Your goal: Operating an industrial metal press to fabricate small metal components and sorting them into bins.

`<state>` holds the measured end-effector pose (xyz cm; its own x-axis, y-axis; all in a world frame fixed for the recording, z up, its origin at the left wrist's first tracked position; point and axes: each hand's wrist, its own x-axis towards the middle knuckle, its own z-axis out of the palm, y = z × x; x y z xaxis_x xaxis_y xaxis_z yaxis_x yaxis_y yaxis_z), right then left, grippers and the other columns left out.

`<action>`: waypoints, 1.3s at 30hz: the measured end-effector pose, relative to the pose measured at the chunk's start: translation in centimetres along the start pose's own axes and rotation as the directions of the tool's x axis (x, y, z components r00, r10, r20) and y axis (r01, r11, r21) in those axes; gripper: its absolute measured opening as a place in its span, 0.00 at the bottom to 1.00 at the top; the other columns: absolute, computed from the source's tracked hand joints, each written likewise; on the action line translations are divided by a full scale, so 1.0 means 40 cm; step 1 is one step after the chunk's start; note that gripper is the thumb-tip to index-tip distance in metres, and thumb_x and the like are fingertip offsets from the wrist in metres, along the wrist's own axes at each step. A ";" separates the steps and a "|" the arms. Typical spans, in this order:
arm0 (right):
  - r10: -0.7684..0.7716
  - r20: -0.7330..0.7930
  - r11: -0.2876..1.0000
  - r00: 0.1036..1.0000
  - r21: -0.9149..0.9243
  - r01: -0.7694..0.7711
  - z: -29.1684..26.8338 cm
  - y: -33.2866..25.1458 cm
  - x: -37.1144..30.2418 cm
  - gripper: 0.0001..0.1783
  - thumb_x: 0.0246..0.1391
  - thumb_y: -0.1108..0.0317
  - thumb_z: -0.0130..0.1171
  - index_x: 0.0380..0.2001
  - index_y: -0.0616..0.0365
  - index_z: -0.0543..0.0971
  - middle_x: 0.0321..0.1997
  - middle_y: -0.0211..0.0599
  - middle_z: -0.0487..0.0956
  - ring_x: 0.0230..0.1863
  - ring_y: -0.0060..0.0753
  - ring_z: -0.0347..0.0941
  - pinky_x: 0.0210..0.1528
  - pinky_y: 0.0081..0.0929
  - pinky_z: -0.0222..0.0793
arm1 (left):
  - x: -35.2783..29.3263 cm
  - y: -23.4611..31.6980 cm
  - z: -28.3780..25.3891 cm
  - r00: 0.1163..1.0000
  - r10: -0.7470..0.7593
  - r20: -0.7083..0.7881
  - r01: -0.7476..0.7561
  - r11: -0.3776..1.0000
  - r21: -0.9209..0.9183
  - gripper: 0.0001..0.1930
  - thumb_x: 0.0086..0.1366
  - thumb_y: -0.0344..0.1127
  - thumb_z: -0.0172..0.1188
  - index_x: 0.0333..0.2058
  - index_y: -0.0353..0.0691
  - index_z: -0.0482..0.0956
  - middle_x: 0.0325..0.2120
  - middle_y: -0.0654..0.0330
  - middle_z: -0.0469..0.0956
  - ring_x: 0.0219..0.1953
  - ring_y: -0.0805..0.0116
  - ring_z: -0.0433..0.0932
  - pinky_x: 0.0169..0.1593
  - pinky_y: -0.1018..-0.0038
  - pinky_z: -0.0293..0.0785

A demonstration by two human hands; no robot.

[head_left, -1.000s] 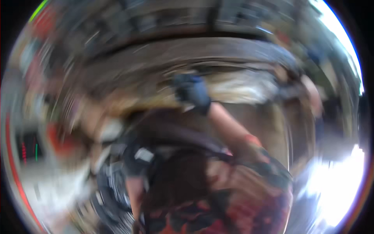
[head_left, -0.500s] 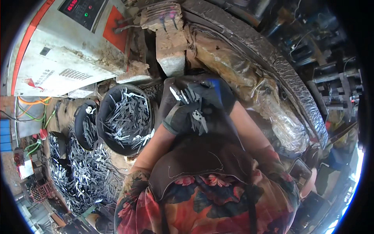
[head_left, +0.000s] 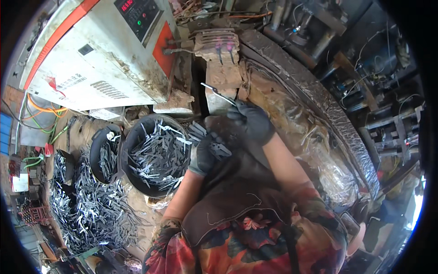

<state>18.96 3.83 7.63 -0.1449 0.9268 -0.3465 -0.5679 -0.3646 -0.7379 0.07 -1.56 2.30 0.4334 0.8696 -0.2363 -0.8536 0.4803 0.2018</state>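
In my gloved right hand [head_left: 252,122] is one end of a slim metal blank [head_left: 219,94]; its pale far end points up and left, toward the brick block. My gloved left hand [head_left: 205,154] is closed round a bundle of dark metal blanks [head_left: 197,132], which stick out above and beside the fingers. The left hand is just right of a large black bucket [head_left: 125,160] heaped with similar blanks [head_left: 157,153]. A dark apron [head_left: 239,171] covers my lap below both hands.
A smaller black container [head_left: 93,157] of blanks stands left of the bucket, beside a big loose pile [head_left: 98,208]. Ahead is a white and orange machine [head_left: 109,59] with a lit display. A coil-like fixture [head_left: 216,43] tops a brick block [head_left: 223,75]. Plastic-covered sheeting [head_left: 315,150] lies right.
My hands have parted. The right has drawn a single blank away from the bundle and lifted it forward; the left keeps the others, lower and nearer the bucket. The view has shifted.
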 end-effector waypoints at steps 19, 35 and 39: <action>-0.108 -0.074 0.977 0.991 0.179 0.119 0.160 0.064 0.260 0.14 0.65 0.61 0.45 0.46 0.57 0.73 0.45 0.36 0.79 0.44 0.27 0.78 0.35 0.19 0.71 | 0.008 0.025 -0.104 0.987 0.042 -0.154 -0.021 0.990 0.139 0.06 0.63 0.30 0.56 0.39 0.43 0.72 0.29 0.62 0.75 0.32 0.69 0.75 0.40 0.71 0.75; -0.135 -0.227 0.972 0.964 -0.217 0.085 0.073 -0.100 0.342 0.30 0.58 0.39 0.47 0.29 0.60 0.76 0.16 0.30 0.74 0.12 0.22 0.64 0.13 0.18 0.57 | -0.008 0.030 -0.069 0.991 -0.056 -0.123 0.063 0.997 0.053 0.04 0.65 0.34 0.52 0.35 0.42 0.73 0.28 0.62 0.73 0.33 0.65 0.74 0.44 0.66 0.74; -0.175 -0.225 0.959 0.959 -0.260 0.114 0.042 -0.151 0.365 0.19 0.62 0.54 0.44 0.31 0.58 0.76 0.20 0.31 0.76 0.13 0.24 0.66 0.16 0.18 0.60 | 0.029 0.002 -0.061 0.992 -0.112 -0.050 0.118 0.983 0.139 0.04 0.65 0.33 0.51 0.35 0.42 0.73 0.30 0.61 0.74 0.34 0.64 0.74 0.44 0.69 0.74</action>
<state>18.92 19.73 7.98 0.1426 0.9321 -0.3330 -0.3500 -0.2672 -0.8978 -0.21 -0.80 -0.27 0.5116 0.8034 -0.3045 -0.7477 0.5910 0.3029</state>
